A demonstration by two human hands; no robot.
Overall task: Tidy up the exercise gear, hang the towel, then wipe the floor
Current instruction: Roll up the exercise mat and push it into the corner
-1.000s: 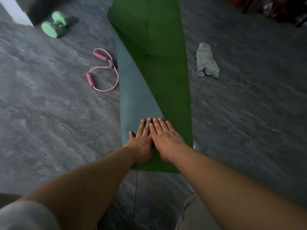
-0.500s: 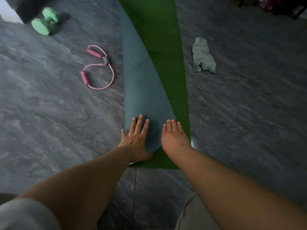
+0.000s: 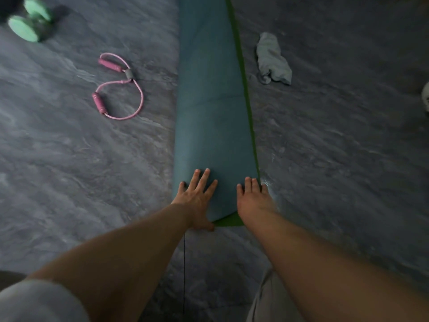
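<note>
1. The exercise mat [image 3: 209,101] is seen lying on the floor [image 3: 336,159], directly under both hands and stretching away from them. It is folded along its length, so the blue-grey side is turned up; only a thin green strip is shown along its right edge and at the near corner.
2. The left hand [image 3: 197,201] is laid flat on the near left part of the mat, with the fingers straight and spread.
3. The right hand [image 3: 253,201] is pressed flat on the near right part, with the fingers straight and kept close together, at the green edge.
4. A crumpled grey towel [image 3: 272,60] is found on the floor, beyond the right hand and just beside the mat.
5. A pink resistance band [image 3: 118,89] is found beyond the left hand, to its left, apart from the mat.
6. A mint-green dumbbell [image 3: 27,22], blurred, is seen much further to the left.
</note>
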